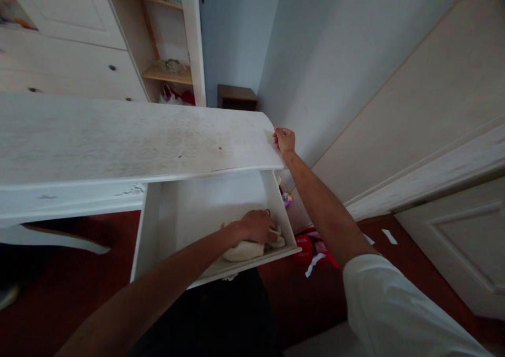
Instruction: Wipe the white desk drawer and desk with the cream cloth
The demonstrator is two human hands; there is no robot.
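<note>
A white desk top (118, 136) spans the left and middle of the view. Below it a white drawer (158, 231) stands pulled out toward me. My left hand (258, 225) reaches into the drawer's right front corner, its fingers closed on a cream-coloured cloth (242, 251) that lies bunched on the drawer floor. My right hand (284, 140) rests on the desk top's right end, fingers curled over that edge.
A white cupboard with drawers and open wooden shelves (165, 73) stands behind the desk. A small brown box (238, 97) sits in the corner. Red packets and paper scraps (311, 249) litter the dark red floor by the pale door (434, 136) on the right.
</note>
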